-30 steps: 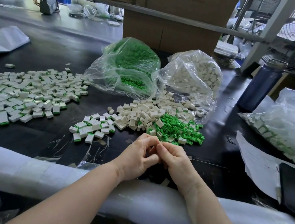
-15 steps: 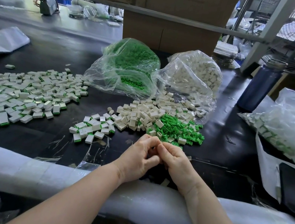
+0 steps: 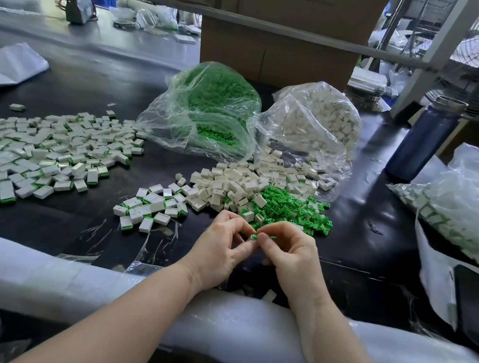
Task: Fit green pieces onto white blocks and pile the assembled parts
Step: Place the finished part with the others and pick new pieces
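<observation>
L hand [image 3: 224,248]: fingers curled, tips meeting R hand's, pinching green piece [image 3: 254,237] w/ it.
R hand [image 3: 290,257]: fingers curled, pinching same piece from the right.
Piece: betw. both hands' fingertips, above table [image 3: 97,220], just in front of loose green pile [image 3: 293,209].
White blocks [image 3: 231,185]: loose heap left of green pile, touching it.
Done parts: small pile [image 3: 151,210] left of hands; big spread [image 3: 42,153] far left.
Bags: green bag [image 3: 208,109] & white bag [image 3: 317,121] behind heaps, side by side.
Bottle [image 3: 423,136]: upright, right of white bag.
Forearms: resting on foam roll [image 3: 34,272] at table edge.
</observation>
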The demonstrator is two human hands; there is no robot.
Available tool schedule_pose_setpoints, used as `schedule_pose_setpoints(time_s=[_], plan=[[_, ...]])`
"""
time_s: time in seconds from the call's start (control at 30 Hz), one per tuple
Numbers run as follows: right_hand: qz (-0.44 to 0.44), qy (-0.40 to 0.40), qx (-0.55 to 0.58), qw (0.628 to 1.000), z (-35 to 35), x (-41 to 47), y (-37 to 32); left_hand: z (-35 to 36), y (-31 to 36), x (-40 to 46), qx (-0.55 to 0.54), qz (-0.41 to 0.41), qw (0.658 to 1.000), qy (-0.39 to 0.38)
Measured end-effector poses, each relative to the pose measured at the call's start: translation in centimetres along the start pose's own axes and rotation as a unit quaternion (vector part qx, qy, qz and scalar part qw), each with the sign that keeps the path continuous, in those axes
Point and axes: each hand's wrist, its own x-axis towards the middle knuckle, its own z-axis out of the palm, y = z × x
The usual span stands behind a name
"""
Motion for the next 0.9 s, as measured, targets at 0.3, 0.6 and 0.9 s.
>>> schedule_pose_setpoints(time_s=[0.3,0.6,0.9], plan=[[0.008,0.006,-0.087,0.996,0.4,0.1,0.1,-0.1,0.0,-0.1,0.02,0.003,1.0,0.002],[0.008,0.146,-0.104,0.984,-0.3,0.3,0.4,-0.7,-0.2,-0.2,-0.034,-0.084,0.981,0.17],[0.044,0.206,-0.141,0.967,-0.8,0.5,0.8,-1.4,-0.9,0.3,0.068,-0.148,0.945,0.283]])
